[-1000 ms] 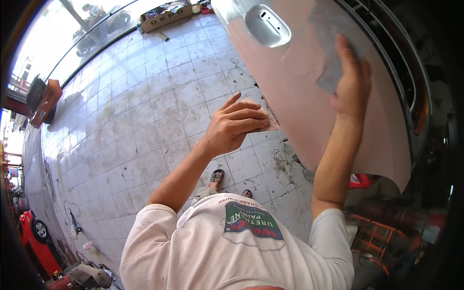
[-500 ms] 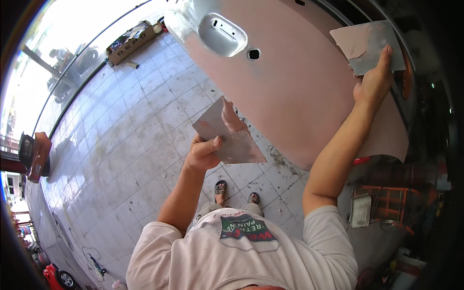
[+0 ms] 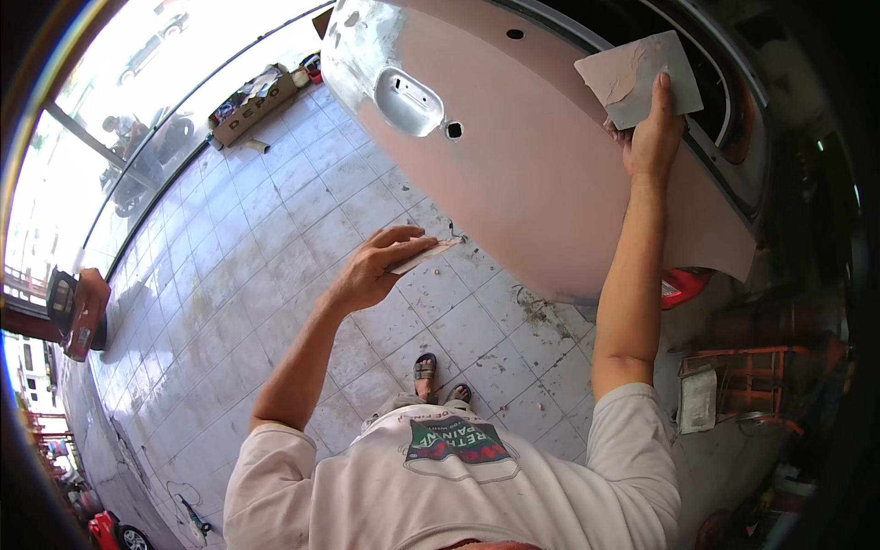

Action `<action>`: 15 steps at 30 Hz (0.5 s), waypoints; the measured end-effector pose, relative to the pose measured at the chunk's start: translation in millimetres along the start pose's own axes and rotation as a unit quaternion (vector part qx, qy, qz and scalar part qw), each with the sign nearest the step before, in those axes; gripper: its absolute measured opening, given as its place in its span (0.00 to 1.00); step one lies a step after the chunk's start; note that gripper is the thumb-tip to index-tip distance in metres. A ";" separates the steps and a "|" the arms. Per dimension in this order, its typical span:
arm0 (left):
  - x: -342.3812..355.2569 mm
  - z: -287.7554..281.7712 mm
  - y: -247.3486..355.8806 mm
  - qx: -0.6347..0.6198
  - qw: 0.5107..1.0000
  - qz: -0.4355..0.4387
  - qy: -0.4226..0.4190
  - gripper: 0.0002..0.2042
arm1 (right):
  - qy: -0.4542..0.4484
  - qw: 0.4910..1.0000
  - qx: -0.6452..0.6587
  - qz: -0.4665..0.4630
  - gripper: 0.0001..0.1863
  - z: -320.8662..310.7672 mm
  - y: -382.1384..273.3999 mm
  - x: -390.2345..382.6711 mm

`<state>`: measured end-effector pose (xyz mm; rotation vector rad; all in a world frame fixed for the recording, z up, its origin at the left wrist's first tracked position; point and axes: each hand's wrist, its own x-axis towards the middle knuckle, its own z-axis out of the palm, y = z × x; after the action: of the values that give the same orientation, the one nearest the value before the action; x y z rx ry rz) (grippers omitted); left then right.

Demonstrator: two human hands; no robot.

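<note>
The grey plate (image 3: pixel 644 84), smeared with pink paste (image 3: pixel 610 71), is in the right hand (image 3: pixel 653 139), thumb pressed on its bare side, overlapping the panel's (image 3: pixel 522 165) edge in view. It is probably light and stiff, best held there, since the paste looks soft and slippery. The left hand (image 3: pixel 371 268) pinches a second plate (image 3: pixel 426 258), nearly edge-on, thumb hidden.

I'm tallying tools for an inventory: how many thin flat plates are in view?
2: a nearly edge-on plate in the left hand, and a pink-smeared plate in the right hand. Others may be hidden.
</note>
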<state>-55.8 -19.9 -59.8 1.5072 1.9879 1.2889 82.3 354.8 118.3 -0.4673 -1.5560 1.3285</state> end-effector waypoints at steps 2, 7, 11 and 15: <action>36.5 -16.7 36.7 0.266 0.957 0.113 -0.024 0.30 | 0.041 0.995 0.041 -0.081 0.44 -3.4 18.6 -0.2; 124.6 -42.9 104.6 0.389 0.893 0.227 0.000 0.27 | 0.092 0.988 0.037 -0.120 0.42 2.7 41.3 8.1; 186.4 -41.2 105.7 0.412 0.871 0.269 -0.001 0.23 | 0.041 0.993 -0.038 -0.101 0.42 -16.8 36.7 4.9; 220.0 -29.5 100.9 0.422 0.857 0.296 -0.013 0.25 | 0.042 0.992 -0.023 -0.121 0.39 -11.4 44.2 10.6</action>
<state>-101.9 165.3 92.0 2.6769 2.2913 0.4921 74.2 383.4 82.0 -0.3463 -1.5236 1.0766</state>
